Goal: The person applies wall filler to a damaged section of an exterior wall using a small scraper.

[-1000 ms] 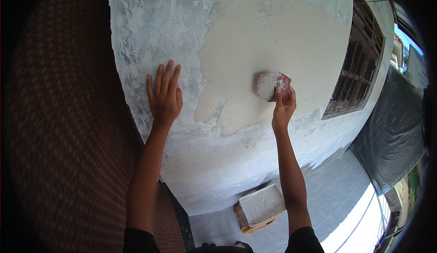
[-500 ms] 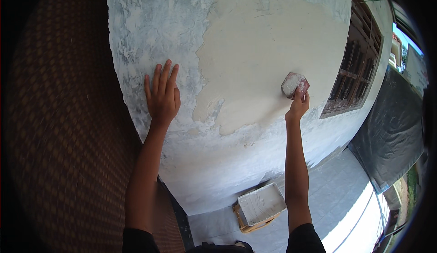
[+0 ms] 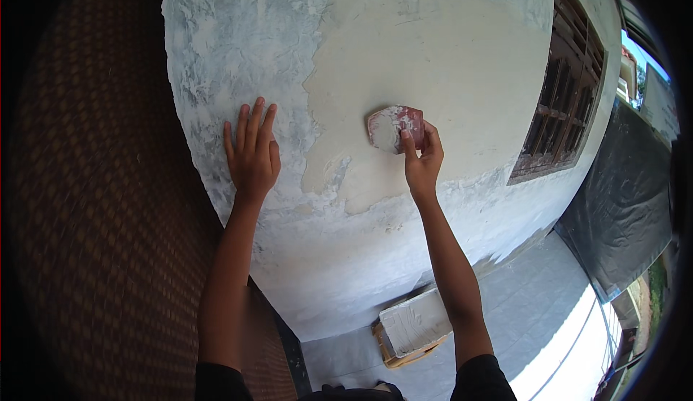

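My right hand (image 3: 421,161) grips a small reddish scraper (image 3: 393,127) smeared with white putty and presses it flat against the wall. The tool lies on a smooth cream patch of fresh putty (image 3: 426,62) that covers the wall's middle. My left hand (image 3: 251,152) rests flat on the rough grey-white wall (image 3: 224,40), fingers together and pointing up, just left of the patch's ragged edge.
A wooden tray of white putty (image 3: 413,325) lies on the tiled floor (image 3: 534,307) at the wall's foot. A barred wooden window (image 3: 559,112) is set in the wall at right. A woven brown panel (image 3: 94,206) stands at left, black sheeting (image 3: 621,206) far right.
My right hand has swept the scraper across the putty patch, out to the right and back leftward to the patch's middle. My left hand has stayed flat on the wall.
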Motion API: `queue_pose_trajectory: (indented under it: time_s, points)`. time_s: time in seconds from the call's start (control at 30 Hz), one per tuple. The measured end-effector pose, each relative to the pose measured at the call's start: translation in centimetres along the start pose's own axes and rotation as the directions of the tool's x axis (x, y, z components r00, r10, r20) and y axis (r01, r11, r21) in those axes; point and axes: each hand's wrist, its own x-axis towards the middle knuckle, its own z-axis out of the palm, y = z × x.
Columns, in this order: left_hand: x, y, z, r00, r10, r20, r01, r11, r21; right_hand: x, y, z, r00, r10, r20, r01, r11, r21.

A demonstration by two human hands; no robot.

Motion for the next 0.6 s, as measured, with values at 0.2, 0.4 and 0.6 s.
queue_pose_trajectory:
  time_s: [0.2,0.4,0.6]
  points:
    - [-0.1,0.0,-0.1,1.0,-0.004,0.001,0.004,1.0,0.007,2.7,3.2,-4.4,0.929,0.237,-0.283,-0.188,0.964,0.19]
    - [0.2,0.4,0.1,1.0,-0.009,-0.01,0.009,1.0,0.008,2.2,8.6,-14.2,0.619,0.469,-0.629,-0.272,0.88,0.389]
    - [0.0,0.2,0.1,1.0,-0.009,-0.003,0.009,1.0,0.029,1.1,5.1,-9.4,0.797,0.341,-0.498,-0.15,0.911,0.383]
